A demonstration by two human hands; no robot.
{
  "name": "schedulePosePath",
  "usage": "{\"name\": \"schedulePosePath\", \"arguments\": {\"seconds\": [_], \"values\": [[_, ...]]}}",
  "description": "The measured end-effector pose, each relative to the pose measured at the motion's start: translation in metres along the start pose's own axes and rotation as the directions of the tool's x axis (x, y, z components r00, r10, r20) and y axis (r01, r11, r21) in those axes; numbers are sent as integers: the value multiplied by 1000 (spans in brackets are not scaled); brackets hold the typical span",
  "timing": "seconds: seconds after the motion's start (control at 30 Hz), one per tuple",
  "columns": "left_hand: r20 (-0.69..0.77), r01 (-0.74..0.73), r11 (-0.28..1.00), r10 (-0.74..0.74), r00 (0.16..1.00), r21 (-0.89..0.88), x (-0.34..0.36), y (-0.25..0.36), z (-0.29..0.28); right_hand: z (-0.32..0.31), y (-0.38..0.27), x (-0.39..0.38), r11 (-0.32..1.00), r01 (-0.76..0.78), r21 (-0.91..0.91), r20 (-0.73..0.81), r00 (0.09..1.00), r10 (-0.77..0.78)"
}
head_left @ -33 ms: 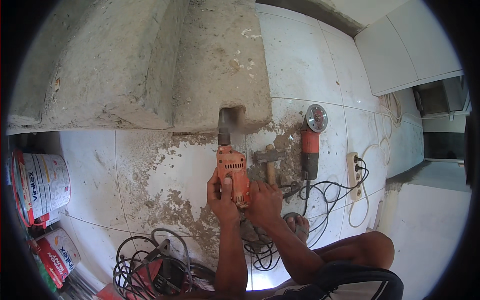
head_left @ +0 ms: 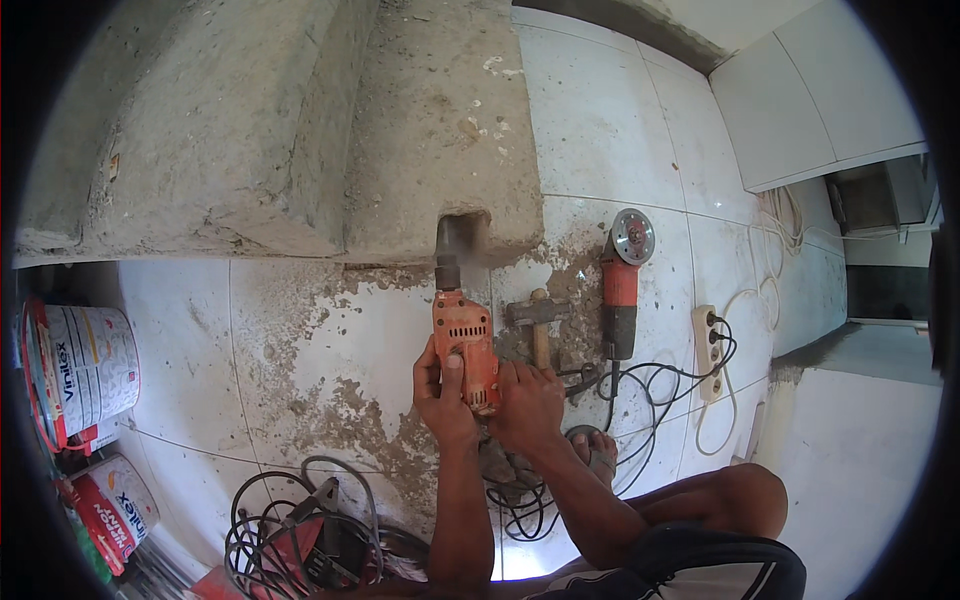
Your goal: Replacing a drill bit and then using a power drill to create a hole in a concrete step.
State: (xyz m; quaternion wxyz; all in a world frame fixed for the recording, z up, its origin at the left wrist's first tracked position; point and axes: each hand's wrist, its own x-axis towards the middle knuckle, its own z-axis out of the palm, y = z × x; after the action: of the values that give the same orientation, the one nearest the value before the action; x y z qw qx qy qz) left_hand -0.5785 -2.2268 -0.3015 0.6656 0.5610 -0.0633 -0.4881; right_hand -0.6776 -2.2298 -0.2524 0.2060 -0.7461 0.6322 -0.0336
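An orange power drill point(head_left: 466, 335) points away from me, gripped in both hands. My left hand point(head_left: 444, 395) wraps its left side, the thumb lying on top of the body. My right hand point(head_left: 528, 405) is closed around the rear right part; its fingers hide the handle. The drill's dark chuck point(head_left: 448, 275) reaches into a square notch point(head_left: 465, 222) cut in the edge of a concrete step point(head_left: 440, 120). Dust or motion blurs the inside of the notch, so the bit's tip cannot be made out.
A hammer point(head_left: 541, 325) and an angle grinder point(head_left: 622, 290) lie right of the drill. Black cables point(head_left: 655, 395) run to a power strip point(head_left: 709, 350). More coiled cable point(head_left: 300, 530) lies front left, near paint buckets point(head_left: 95, 370). Rubble and dust cover parts of the tiles point(head_left: 340, 330).
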Motion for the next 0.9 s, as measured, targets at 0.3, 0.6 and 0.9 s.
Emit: {"name": "schedulePosePath", "arguments": {"seconds": [0.3, 0.6, 0.9], "values": [[-8, 21, 1000, -21, 1000, 20, 3, 3, 1, -1, 1, 4, 999, -45, -10, 35, 998, 46], [-10, 10, 999, -10, 1000, -36, 5, -1, 6, -1, 1, 6, 997, -40, -70, 66, 997, 44], [-28, 27, 999, -28, 999, -43, 7, 4, 8, -3, -2, 10, 998, -38, -41, 47, 998, 40]]}}
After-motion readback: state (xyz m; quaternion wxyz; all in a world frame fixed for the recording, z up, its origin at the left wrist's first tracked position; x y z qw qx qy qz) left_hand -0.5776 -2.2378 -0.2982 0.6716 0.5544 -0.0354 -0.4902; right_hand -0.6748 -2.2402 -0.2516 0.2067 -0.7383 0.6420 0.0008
